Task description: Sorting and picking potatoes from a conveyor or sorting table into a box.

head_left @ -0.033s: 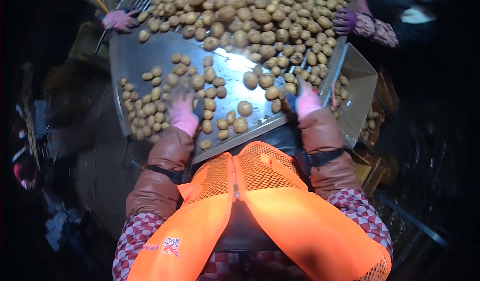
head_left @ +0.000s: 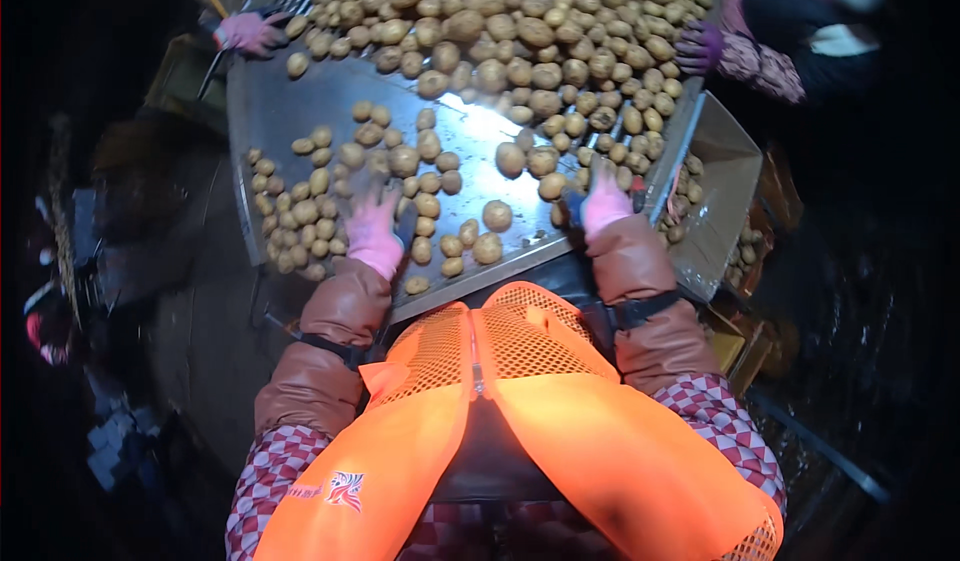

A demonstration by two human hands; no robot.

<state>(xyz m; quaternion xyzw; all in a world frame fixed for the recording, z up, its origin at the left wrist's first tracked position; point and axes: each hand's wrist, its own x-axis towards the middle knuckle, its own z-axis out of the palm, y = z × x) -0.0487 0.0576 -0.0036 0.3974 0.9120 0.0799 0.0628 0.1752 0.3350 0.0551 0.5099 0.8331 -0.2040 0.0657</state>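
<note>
Both my hands wear pink gloves with dark palms and rest among loose potatoes on a metal sorting table (head_left: 290,96). My left hand (head_left: 375,223) lies open at the right side of a cluster of potatoes (head_left: 305,211), its fingers stretched forward against them. Its blurred fingertips are hard to make out. Over by the right edge, my right hand (head_left: 604,201) is open too, fingers pointing forward beside a few potatoes (head_left: 551,186). Several potatoes (head_left: 487,249) lie between the hands, near the front lip. Neither hand visibly grips anything.
A big heap of potatoes (head_left: 500,31) fills the table's far side. At the far left reaches another person's pink-gloved hand (head_left: 250,33); a co-worker's purple-gloved hand (head_left: 700,46) touches the heap's right side. A chute (head_left: 715,191) holding potatoes adjoins the table's right edge.
The view has shifted slightly, so the table sits a little farther right in it. My right hand has moved slightly left across the table. My left hand stays almost in place.
</note>
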